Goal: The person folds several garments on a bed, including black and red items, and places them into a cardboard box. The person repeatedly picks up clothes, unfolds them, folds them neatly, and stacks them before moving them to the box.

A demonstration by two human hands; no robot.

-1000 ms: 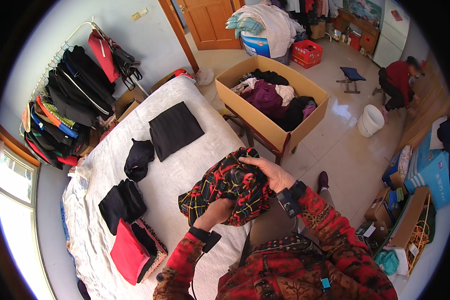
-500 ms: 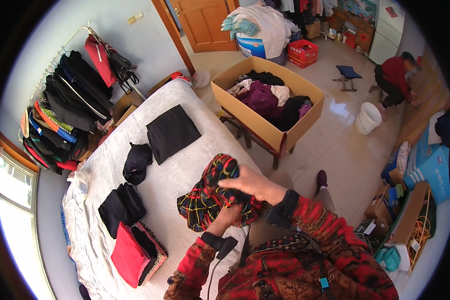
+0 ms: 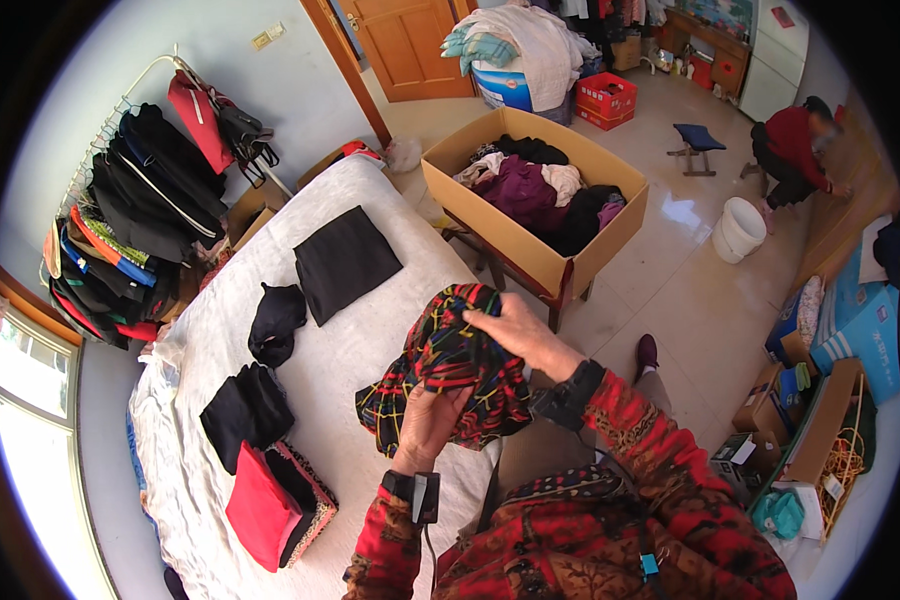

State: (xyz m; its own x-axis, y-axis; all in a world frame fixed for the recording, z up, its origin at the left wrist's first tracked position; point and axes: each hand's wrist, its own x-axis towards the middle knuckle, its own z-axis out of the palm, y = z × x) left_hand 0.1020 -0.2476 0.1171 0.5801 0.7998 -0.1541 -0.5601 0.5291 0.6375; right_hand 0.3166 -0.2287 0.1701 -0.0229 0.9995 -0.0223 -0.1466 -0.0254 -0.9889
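Note:
A plaid garment (image 3: 450,350) in black, red, yellow and green hangs bunched between my hands above the near edge of the bed (image 3: 370,350). My left hand (image 3: 432,420) grips its lower middle, thumb on top. Higher up and to the right, my right hand (image 3: 520,332) pinches its upper edge. Folds hide the garment's exact kind. On the bed to the left lie a flat folded black cloth (image 3: 348,265), a crumpled black piece (image 3: 277,325), folded black clothes (image 3: 247,415) and a red folded cloth (image 3: 262,510) beside a patterned-edged pile.
A cardboard box (image 3: 600,260) full of clothes stands on a support beyond the bed. A clothes rack (image 3: 120,120) lines the left wall. To the right are a white bucket (image 3: 738,232), a stool (image 3: 697,140), a crouching person (image 3: 795,150) and cluttered boxes (image 3: 760,400).
My left hand has moved up and slightly left, its palm now turned more upward. My right hand has shifted up and right, lifting the garment's upper part.

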